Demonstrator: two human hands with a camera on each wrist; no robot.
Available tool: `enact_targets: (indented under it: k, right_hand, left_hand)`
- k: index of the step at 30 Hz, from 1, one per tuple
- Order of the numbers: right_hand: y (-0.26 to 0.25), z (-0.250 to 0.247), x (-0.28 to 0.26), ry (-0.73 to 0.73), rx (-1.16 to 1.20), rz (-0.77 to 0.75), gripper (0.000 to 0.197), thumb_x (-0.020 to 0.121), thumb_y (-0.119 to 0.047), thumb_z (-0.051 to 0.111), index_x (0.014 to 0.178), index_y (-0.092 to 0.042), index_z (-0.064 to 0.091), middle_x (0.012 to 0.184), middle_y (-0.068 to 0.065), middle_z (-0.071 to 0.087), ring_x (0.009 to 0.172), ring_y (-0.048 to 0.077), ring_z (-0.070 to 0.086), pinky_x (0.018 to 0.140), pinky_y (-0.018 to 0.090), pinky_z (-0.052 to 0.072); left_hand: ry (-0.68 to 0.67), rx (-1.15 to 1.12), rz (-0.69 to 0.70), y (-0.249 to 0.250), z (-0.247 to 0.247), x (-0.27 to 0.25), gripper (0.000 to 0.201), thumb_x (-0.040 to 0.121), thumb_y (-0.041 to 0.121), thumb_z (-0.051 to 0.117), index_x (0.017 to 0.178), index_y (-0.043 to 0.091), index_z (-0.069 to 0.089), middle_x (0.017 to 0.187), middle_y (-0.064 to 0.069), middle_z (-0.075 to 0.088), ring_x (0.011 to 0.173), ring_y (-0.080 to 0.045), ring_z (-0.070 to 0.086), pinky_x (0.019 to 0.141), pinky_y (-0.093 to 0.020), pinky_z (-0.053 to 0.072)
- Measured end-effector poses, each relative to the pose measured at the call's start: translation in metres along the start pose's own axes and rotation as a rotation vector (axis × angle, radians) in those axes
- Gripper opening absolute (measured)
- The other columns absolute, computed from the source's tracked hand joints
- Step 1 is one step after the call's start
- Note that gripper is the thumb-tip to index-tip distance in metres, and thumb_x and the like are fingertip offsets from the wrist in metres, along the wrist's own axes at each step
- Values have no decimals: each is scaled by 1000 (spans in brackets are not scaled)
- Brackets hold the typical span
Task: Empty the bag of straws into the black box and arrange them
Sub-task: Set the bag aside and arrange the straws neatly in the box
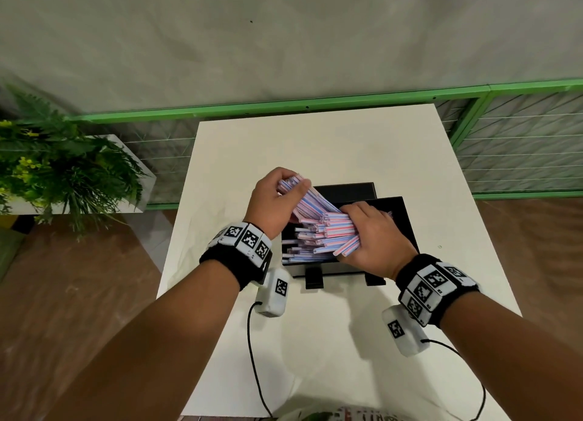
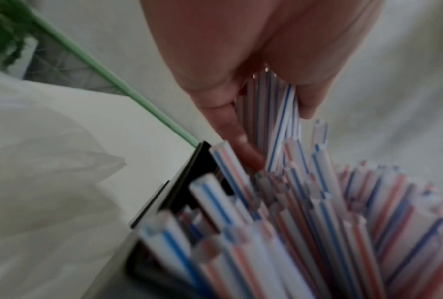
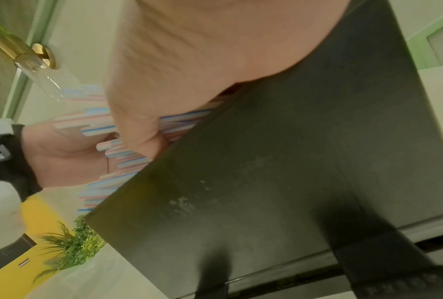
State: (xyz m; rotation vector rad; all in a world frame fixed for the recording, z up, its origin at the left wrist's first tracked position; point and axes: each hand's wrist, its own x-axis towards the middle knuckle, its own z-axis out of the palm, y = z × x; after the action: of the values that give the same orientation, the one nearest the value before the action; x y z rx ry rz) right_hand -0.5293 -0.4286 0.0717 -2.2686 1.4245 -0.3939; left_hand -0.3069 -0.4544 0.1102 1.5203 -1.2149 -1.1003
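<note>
Left hand (image 1: 273,201): reaching forward from a bare forearm, fingers and thumb curling round a bundle of straws (image 1: 310,204), wrist bending slightly inward. Left wrist: wearing a black band with black-and-white marker tiles. Right hand (image 1: 373,236): lying palm down, fingers wrapping over more of the straws, thumb side facing the left hand. Right wrist: wearing a matching band. Both forearms: extending forward, converging toward each other.

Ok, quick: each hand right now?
Left hand: grips the upper ends of the striped straws.
Right hand: curled round the same straws over the black box.
</note>
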Motion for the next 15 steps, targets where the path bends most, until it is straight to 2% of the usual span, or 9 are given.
enact_targets:
  k: [2,4,7,8,12,15]
  right_hand:
    - [-2,-1,1,-25,-1,16,77,66,-70,52,124,-19,56,113,0,63,103,26,60,92,41,42]
    - [-3,0,2,-62,-20,34,79,65,-72,50,125,-21,53,112,-1,64,102,26,59,94,41,41]
    - [-1,0,4,-93,-69,40,87,63,-75,48,135,-25,50,117,-2,62,107,25,56,98,43,40]
    - [-1,0,5,-104,-79,44,87,62,-75,46,134,-26,51,116,-2,61,108,25,55,97,43,39]
    - [-2,-3,8,-102,-30,62,76,57,-74,49,110,-21,61,105,-1,60,100,25,58,87,38,41]
    - [-6,-10,16,-190,16,103,63,60,-65,65,101,-18,56,100,0,63,92,27,63,79,36,45]
  left_hand:
    - [-33,-35,-99,-3,-2,-2,14,97,24,70,94,13,61,78,-2,66,71,-20,71,57,-35,62]
    - [-56,-46,-158,-6,-4,-6,16,98,26,68,97,12,61,81,-5,70,72,-19,73,62,-36,62]
    - [-84,15,-146,-7,-2,-10,19,99,28,65,100,9,62,75,0,69,64,-10,70,55,-26,56]
    - [-86,44,-135,-7,-1,-10,22,99,31,66,99,10,63,73,1,69,64,-11,70,55,-26,55]
    - [-70,103,-110,-8,-3,-10,28,92,42,73,97,15,68,82,-3,74,75,-21,75,58,-39,62]
    - [-60,114,-97,-10,-3,-11,23,88,46,74,89,24,69,83,-3,74,79,-27,76,67,-48,65]
